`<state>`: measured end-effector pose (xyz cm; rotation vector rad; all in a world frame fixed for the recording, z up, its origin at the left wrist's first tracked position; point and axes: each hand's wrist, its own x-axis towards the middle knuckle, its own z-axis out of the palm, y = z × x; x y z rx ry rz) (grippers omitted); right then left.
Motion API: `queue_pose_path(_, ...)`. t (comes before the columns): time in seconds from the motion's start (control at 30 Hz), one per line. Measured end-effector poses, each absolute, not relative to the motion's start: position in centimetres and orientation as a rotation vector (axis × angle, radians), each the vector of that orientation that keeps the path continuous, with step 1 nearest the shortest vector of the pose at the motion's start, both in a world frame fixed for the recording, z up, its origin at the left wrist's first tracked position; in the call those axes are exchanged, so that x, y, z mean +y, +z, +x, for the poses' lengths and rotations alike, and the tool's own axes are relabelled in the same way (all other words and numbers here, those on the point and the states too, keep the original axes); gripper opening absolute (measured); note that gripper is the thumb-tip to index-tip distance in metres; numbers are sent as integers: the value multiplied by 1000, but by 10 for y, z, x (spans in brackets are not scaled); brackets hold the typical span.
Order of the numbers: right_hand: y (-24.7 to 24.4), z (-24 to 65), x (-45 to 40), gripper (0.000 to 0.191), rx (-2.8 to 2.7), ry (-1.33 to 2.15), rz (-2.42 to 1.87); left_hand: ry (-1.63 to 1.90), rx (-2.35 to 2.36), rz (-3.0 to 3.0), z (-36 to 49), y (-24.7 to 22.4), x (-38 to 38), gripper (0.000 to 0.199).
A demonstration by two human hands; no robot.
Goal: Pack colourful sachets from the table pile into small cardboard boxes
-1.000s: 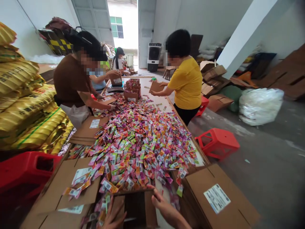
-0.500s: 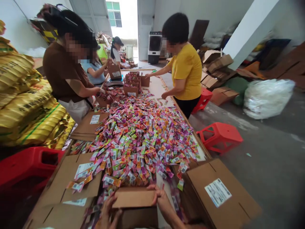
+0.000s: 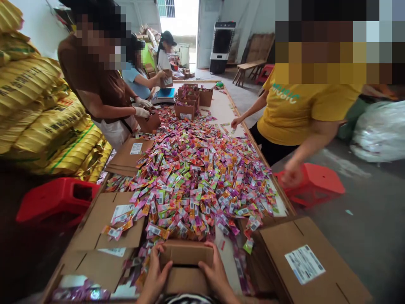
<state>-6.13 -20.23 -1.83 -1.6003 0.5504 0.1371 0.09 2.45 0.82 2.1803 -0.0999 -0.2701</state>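
Box (image 3: 186, 266) lay at the near edge of the packet pile (image 3: 196, 177), long axis left-right, flap folded toward the pile. Left hand (image 3: 155, 276) and right hand (image 3: 215, 274) clasped its ends.

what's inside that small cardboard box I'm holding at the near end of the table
Nothing inside shows. The small cardboard box has its flaps folded over, with the left hand and right hand gripping its sides. Colourful packets lie behind it.
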Motion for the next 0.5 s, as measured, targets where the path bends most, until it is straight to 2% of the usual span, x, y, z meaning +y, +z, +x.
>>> queue_pose_path(0.07,-13,-56,-197,48,665,50,-1735,-49,-195,2387,-2,2,21,27)
queue_pose_path(0.13,-9,-53,-194,45,683,18,-1761,185,-354,2611,-4,6,18,23)
queue_pose_path(0.23,-10,-56,-195,46,659,-3,-1715,361,-996,2794,0,28,12,33)
queue_pose_path(0.33,-19,-60,-206,48,592,81,-1582,203,-1634,2678,12,53,6,59)
queue_pose_path(0.4,-27,-59,-224,59,625,106,-1537,43,-1754,2610,22,64,3,75)
queue_pose_path(0.5,-42,-43,-271,78,817,-142,-1794,-151,-1826,2522,33,74,1,78)
